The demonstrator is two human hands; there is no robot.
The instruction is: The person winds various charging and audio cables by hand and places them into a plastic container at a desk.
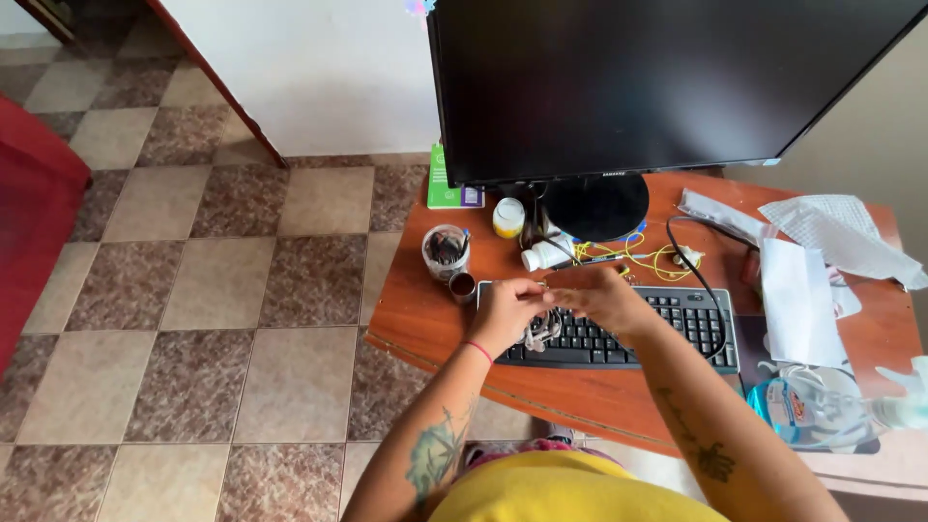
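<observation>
We are looking down at what seems to be a home computer corner rather than an office. We are sitting at a small reddish wooden desk [425,319] that is carrying a large dark monitor [657,82] and a black keyboard [667,324]. Household clutter is crowding it: a cup of pens [446,251], small bottles [508,217], yellow cables [648,256], crumpled papers [822,242]. Checkered brown and beige tile floor [222,290] is spreading beside us, a plain white wall [309,77] standing behind.

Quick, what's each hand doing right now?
Left hand: fingers closed on a tangle of pale cable over the keyboard.
Right hand: pinching the same cable.
</observation>
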